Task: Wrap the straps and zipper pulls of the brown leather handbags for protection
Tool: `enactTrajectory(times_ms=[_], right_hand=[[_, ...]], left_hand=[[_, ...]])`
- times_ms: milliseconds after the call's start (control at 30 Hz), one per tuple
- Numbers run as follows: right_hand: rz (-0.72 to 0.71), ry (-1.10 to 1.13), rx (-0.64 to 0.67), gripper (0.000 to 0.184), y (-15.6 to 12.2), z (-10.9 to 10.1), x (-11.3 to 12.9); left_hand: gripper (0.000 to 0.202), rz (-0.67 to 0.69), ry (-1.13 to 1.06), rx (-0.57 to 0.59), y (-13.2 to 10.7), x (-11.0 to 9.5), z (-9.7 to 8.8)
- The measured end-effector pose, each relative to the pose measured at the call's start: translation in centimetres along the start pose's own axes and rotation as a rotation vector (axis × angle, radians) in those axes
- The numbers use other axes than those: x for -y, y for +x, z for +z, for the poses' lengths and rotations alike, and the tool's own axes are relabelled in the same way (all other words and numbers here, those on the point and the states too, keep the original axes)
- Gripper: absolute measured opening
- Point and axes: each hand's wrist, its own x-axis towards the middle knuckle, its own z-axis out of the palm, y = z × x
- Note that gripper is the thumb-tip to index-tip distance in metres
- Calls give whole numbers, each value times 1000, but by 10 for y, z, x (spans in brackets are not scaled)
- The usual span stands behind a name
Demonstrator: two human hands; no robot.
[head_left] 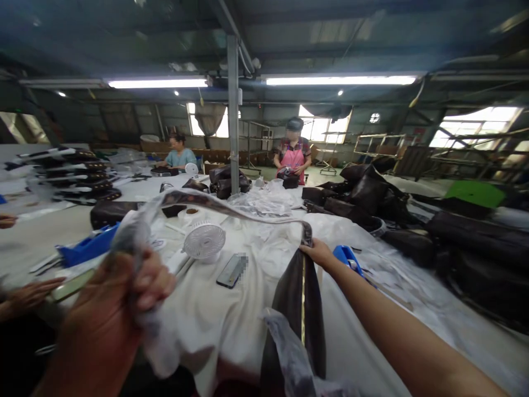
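My left hand (119, 292) is close to the camera at the lower left, its fingers closed round a bunch of clear plastic wrap (132, 231). A brown bag strap (231, 207) runs from that bunch in an arc across the table to my right hand (317, 252). My right hand, arm stretched out, pinches the far end of the strap where it joins a dark brown bag (297, 309) with a gold zip. The bag stands in front of me, with more clear plastic (289, 358) at its lower end.
A white cloth (231, 314) covers the table. On it lie a small white fan (204, 241), a phone (232, 270) and blue trays (88, 248) (347, 258). Dark bags (454, 231) pile up at the right. Another person's hand (25, 298) rests at the left; two people (294, 151) work at the far end.
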Motion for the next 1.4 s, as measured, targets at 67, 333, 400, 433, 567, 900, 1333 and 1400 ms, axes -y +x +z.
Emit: enactTrajectory(times_ms=[67,333,400,433,567,900,1333,1400], right_hand=[[53,-39,-40,27,-15,2,6],[36,344,307,45,-115,-8,112],[197,609,592,57,-136,-3,137],[300,737,693,63,-143,0,146],[698,1184,757,60,-145,16,153],[209,733,313,32,-131,25,129],[-695,-415,267,13,-142,21,108],[-799,-435,212,14,-142,19,106]], left_hand=[[44,32,-6,-100,8,15,14],[41,112,31,-272,70,77,61],[40,131,92,-224,77,84,70],[41,143,125,-192,77,86,75],[43,120,173,-36,63,93,87],[31,221,518,50,28,103,55],[24,89,483,-18,30,113,48],[25,25,396,-1,34,113,48]])
